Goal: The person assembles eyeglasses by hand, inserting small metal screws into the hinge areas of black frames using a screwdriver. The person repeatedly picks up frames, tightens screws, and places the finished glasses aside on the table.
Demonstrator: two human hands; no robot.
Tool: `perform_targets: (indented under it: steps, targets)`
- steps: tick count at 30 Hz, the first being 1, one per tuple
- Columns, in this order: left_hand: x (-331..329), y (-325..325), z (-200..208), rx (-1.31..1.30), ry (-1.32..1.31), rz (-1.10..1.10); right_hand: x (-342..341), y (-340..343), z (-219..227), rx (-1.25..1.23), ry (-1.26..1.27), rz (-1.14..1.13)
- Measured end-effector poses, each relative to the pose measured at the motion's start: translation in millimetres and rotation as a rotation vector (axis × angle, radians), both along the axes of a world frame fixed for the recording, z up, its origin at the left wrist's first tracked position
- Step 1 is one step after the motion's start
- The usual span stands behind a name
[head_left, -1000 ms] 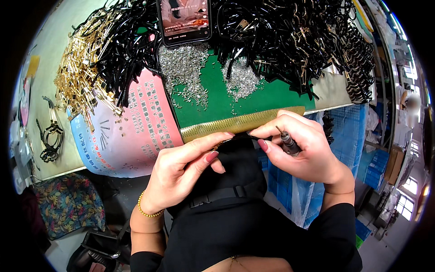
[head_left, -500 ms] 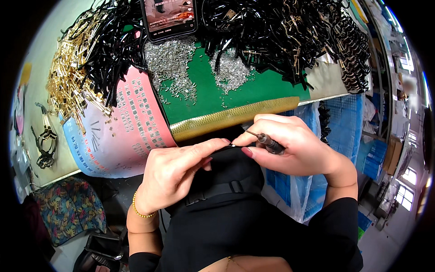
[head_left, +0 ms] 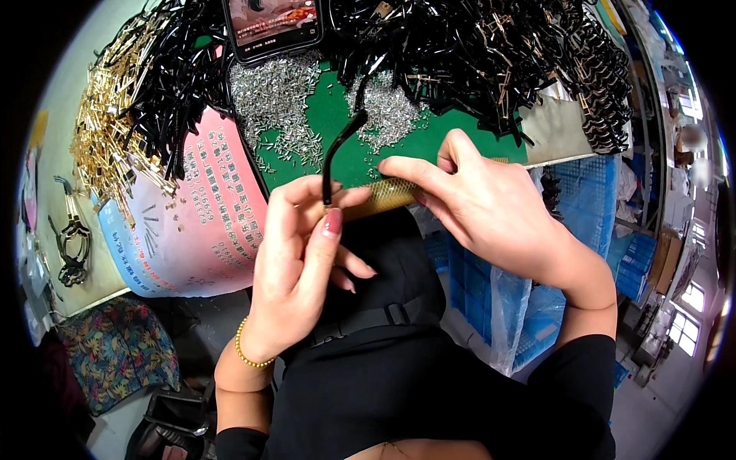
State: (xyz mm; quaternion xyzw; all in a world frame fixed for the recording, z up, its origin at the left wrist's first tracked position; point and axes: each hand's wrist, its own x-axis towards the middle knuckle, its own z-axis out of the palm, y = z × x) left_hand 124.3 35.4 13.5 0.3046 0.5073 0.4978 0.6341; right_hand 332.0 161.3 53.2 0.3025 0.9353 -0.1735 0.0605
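Note:
A black glasses temple (head_left: 331,161) stands upright in my left hand (head_left: 295,264), its curved tip pointing away. The thumb and fingers pinch its lower end. My right hand (head_left: 491,203) is over the gold textured strip at the edge of the green mat, index fingertip close to a few loose tiny silver pieces. Its other fingers are curled, and whatever they hold is hidden. Two heaps of these silver screw-like pieces lie on the mat, a larger heap (head_left: 276,100) at left and a smaller heap (head_left: 389,111) ahead of my right hand.
Black temples (head_left: 460,61) are piled along the back, gold metal parts (head_left: 115,130) at far left. A phone (head_left: 274,27) stands between the piles. A pink and blue printed sheet (head_left: 203,230) hangs over the table edge. Blue crates (head_left: 579,199) are at right, a glasses frame (head_left: 74,249) far left.
My left hand has lifted the temple upright off my lap. My right hand has moved away from it, forward to the mat edge. The screwdriver it held is out of sight.

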Motion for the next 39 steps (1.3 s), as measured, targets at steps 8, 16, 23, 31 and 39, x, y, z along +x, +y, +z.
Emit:
perform_targets:
  steps: [8, 16, 23, 31, 39]
  targets:
    - [8, 18, -3, 0.063, 0.165, 0.111, 0, 3, -5, -0.017, 0.031, -0.002]
    - [1, 6, 4, -0.013, 0.105, 0.019, -2, 4, -6, -0.01, 0.044, -0.005]
    - [-13, -6, -4, 0.037, 0.259, 0.093, -5, 3, -5, -0.024, 0.011, -0.029]
    - [-19, -7, -4, -0.026, 0.255, 0.115, -12, 3, -4, -0.015, -0.015, -0.022]
    - [-21, -8, -9, -0.008, 0.294, 0.147, -13, 4, -5, -0.011, -0.007, -0.001]
